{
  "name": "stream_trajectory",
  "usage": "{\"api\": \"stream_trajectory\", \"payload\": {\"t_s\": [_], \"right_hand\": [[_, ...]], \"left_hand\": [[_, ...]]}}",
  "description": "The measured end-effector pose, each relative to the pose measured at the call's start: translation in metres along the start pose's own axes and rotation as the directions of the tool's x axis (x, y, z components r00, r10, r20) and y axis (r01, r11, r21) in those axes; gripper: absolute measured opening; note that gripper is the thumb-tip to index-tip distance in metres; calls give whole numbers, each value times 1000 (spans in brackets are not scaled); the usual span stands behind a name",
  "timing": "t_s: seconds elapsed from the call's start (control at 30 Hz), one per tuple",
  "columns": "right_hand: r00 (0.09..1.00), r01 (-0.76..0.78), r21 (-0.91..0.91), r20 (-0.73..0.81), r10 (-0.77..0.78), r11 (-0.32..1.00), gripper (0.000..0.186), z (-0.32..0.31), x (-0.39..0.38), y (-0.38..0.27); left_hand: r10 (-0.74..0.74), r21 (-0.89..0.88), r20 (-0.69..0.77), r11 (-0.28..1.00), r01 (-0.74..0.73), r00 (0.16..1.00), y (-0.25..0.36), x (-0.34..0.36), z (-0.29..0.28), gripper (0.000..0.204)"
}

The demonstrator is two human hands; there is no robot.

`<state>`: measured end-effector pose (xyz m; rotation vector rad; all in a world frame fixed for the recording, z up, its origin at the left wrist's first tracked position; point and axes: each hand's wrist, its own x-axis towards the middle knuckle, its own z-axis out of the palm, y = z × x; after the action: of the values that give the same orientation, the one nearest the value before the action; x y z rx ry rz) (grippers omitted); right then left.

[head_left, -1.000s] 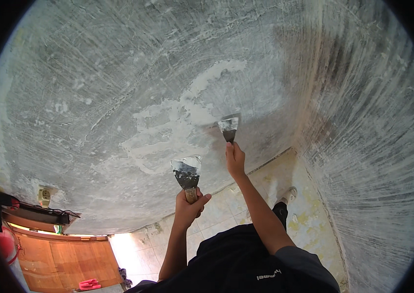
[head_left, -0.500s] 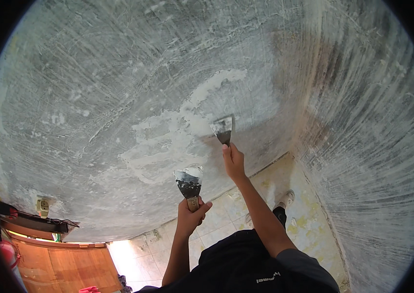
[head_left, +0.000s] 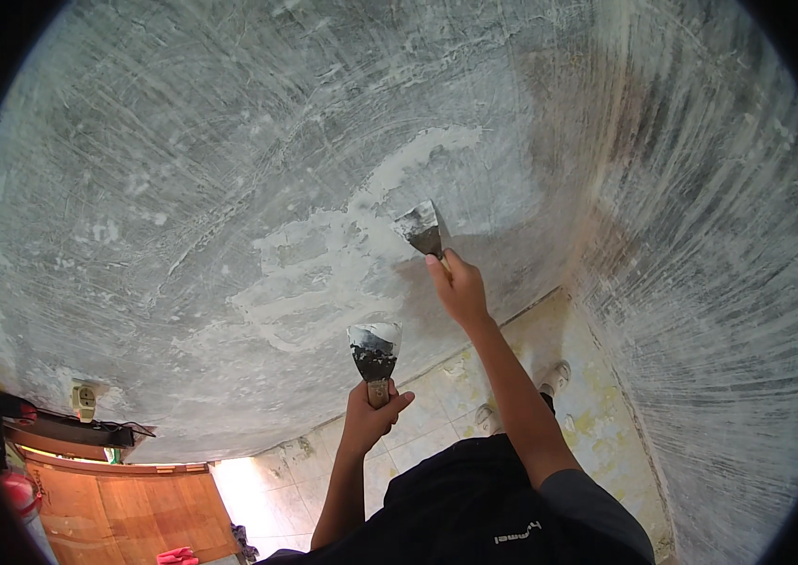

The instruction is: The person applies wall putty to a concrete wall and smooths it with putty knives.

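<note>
While the right hand [head_left: 460,287] wraps its grip tight round the handle of a knife [head_left: 421,231], the blade lies flat against the wall [head_left: 182,169], touching it just above the fingers. Blade and wall meet at the right edge of a pale filler patch [head_left: 324,264], which spreads left and up from the grip in uneven streaks over the grey, scratched plaster. The right forearm runs down from the grip toward the lower edge of the view.

Below and to the left of that grip, the left hand [head_left: 371,414] is closed round the wooden handle of a second knife [head_left: 375,350]. Its blade stands upright above the fist, smeared with grey filler along the top and dark lower down; it sits near the wall, but whether it touches cannot be told.

Beneath both grips lies a tiled floor [head_left: 437,414], pale and stained, with two shoes [head_left: 554,377] near the right forearm. Far left of the left grip, low on the wall, sits a socket [head_left: 84,399], with a wooden door [head_left: 126,508] under it. To the right of the right grip a second wall [head_left: 729,282] meets the first in a corner.
</note>
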<state>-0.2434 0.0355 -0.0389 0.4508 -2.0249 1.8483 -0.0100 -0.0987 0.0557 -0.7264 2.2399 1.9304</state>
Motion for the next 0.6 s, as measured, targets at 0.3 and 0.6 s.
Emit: {"api": "stream_trajectory", "payload": {"t_s": [0.3, 0.6], "right_hand": [[987, -154, 4, 51, 153, 988, 45, -10, -23, -23], [981, -186, -64, 42, 189, 980, 48, -30, -57, -4]], "left_hand": [[-12, -28, 53, 1000, 14, 999, 6, 4, -2, 31], [-18, -109, 80, 994, 27, 997, 11, 14, 1, 31]]}}
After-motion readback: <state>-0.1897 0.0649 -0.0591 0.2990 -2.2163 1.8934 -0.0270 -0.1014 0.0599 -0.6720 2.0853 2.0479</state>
